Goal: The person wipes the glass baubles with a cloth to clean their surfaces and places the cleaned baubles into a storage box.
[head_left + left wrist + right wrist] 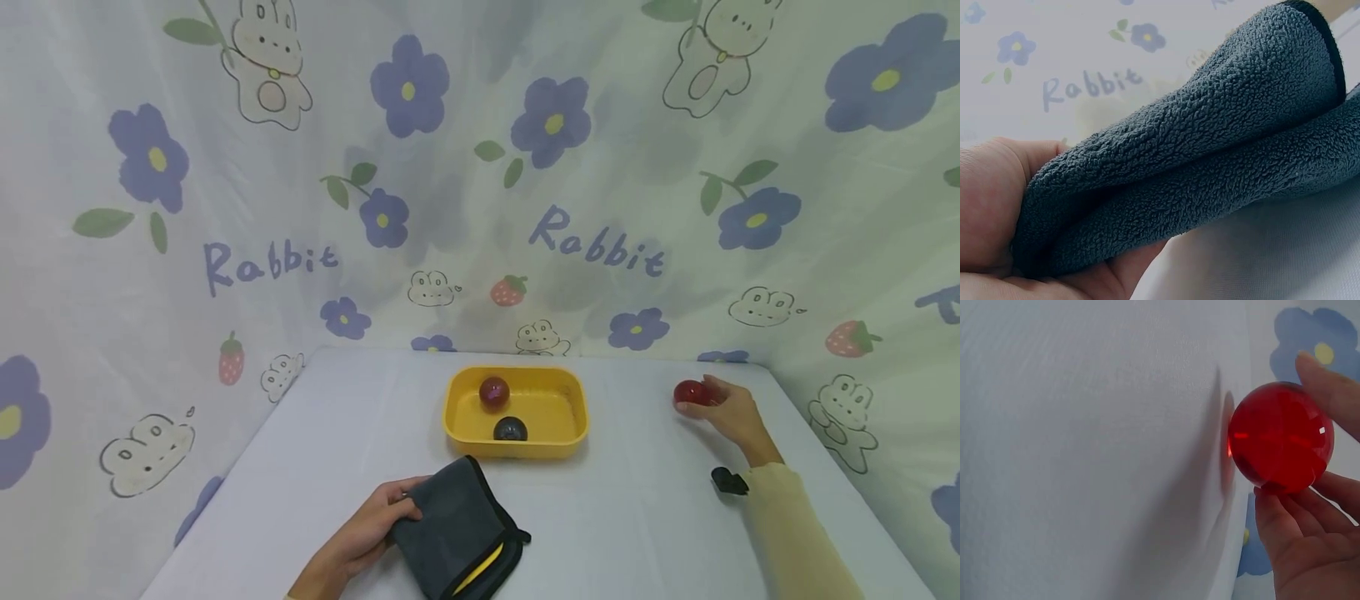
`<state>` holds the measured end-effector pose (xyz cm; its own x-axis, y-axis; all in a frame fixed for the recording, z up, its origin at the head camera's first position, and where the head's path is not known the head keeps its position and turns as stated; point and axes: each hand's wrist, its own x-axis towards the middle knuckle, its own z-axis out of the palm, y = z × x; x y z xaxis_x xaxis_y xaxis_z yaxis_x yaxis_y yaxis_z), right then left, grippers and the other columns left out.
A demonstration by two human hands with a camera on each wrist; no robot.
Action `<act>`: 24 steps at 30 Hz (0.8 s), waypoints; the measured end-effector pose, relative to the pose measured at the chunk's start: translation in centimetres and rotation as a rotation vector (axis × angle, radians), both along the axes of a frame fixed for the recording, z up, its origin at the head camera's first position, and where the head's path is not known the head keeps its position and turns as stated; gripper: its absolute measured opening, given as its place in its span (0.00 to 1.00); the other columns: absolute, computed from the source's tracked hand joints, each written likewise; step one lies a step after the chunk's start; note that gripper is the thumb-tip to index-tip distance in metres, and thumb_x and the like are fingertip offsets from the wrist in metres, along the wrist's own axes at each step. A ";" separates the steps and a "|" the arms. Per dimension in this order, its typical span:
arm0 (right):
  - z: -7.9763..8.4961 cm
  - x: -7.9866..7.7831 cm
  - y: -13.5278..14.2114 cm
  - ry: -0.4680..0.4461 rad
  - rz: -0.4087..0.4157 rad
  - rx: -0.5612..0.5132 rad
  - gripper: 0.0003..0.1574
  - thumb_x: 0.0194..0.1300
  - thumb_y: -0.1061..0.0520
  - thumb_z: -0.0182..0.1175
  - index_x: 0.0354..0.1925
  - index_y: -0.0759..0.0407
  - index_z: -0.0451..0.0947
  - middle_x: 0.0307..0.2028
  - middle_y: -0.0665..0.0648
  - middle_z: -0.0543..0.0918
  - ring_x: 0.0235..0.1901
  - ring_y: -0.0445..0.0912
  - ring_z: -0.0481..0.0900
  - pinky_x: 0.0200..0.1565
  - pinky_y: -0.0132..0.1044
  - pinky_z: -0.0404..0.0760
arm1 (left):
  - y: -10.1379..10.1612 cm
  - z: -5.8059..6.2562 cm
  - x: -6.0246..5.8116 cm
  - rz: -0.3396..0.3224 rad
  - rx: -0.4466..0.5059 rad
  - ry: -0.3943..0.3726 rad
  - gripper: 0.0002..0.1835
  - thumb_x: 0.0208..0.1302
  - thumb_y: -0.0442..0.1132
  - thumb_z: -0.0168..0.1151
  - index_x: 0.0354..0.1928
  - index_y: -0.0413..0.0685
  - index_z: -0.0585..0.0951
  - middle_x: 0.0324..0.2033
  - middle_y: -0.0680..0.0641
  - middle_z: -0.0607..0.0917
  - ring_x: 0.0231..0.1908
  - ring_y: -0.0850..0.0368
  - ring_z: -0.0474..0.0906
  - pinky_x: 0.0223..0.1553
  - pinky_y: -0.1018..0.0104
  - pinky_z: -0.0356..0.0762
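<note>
White tabletop (630,508); behind it, rabbit-and-flower-print backdrop (465,200).

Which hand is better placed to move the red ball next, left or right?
Most likely the right hand: it grips the red ball, while the left hand is occupied with the gray cloth.

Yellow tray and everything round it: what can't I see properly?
Head view: bottom of the dark ball, behind the front of the yellow tray.
Head view: rest of the yellow strip, hidden by the dark cloth.
Head view: the black thing, too small to name.
Left wrist view: fingertips of the left hand, behind the cloth.
Right wrist view: part of the right hand, past the right edge.
</note>
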<state>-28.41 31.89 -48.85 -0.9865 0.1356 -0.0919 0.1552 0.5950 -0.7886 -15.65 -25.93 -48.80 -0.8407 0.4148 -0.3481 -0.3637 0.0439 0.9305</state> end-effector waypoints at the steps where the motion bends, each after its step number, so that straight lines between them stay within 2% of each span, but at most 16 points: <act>1: 0.0 0.0 0.0 -0.008 -0.002 0.008 0.68 0.63 0.41 0.71 0.81 0.69 0.44 0.77 0.78 0.54 0.75 0.75 0.55 0.70 0.69 0.64 | 0.0 0.0 0.0 0.002 -0.003 -0.001 0.38 0.63 0.33 0.53 0.76 0.27 0.61 0.71 0.37 0.74 0.58 0.60 0.79 0.53 0.69 0.81; 5: 0.0 -0.2 0.1 -0.023 -0.014 0.040 0.63 0.64 0.42 0.71 0.79 0.70 0.49 0.75 0.79 0.58 0.73 0.75 0.57 0.70 0.69 0.65 | 0.0 -0.1 0.1 0.007 -0.008 -0.008 0.38 0.63 0.33 0.53 0.76 0.27 0.61 0.71 0.37 0.75 0.56 0.60 0.79 0.53 0.69 0.81; 11: -0.2 -0.1 0.2 0.008 -0.024 0.079 0.59 0.64 0.43 0.71 0.75 0.76 0.56 0.71 0.81 0.65 0.70 0.75 0.64 0.67 0.66 0.70 | 0.0 0.0 0.1 0.006 -0.009 -0.012 0.38 0.63 0.33 0.53 0.76 0.27 0.60 0.72 0.36 0.73 0.56 0.60 0.79 0.52 0.68 0.81; 17: 0.0 0.4 0.2 0.011 -0.011 0.074 0.58 0.62 0.44 0.72 0.73 0.77 0.60 0.69 0.81 0.67 0.67 0.75 0.67 0.65 0.66 0.73 | 0.1 0.1 0.1 0.010 -0.020 -0.012 0.39 0.63 0.32 0.53 0.76 0.28 0.60 0.72 0.35 0.72 0.57 0.59 0.79 0.52 0.68 0.81; 24: 0.2 0.8 -0.4 -0.027 0.007 0.050 0.59 0.59 0.41 0.74 0.73 0.75 0.62 0.68 0.79 0.70 0.65 0.72 0.70 0.62 0.65 0.76 | 0.1 0.2 0.1 0.006 -0.019 -0.011 0.38 0.63 0.33 0.53 0.76 0.28 0.60 0.72 0.35 0.72 0.58 0.59 0.79 0.53 0.68 0.82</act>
<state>-27.66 31.51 -48.60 -0.9847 0.1335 -0.1120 0.1718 0.6351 -0.7531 -15.53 -25.80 -48.58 -0.8392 0.4029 -0.3653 -0.3745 0.0590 0.9253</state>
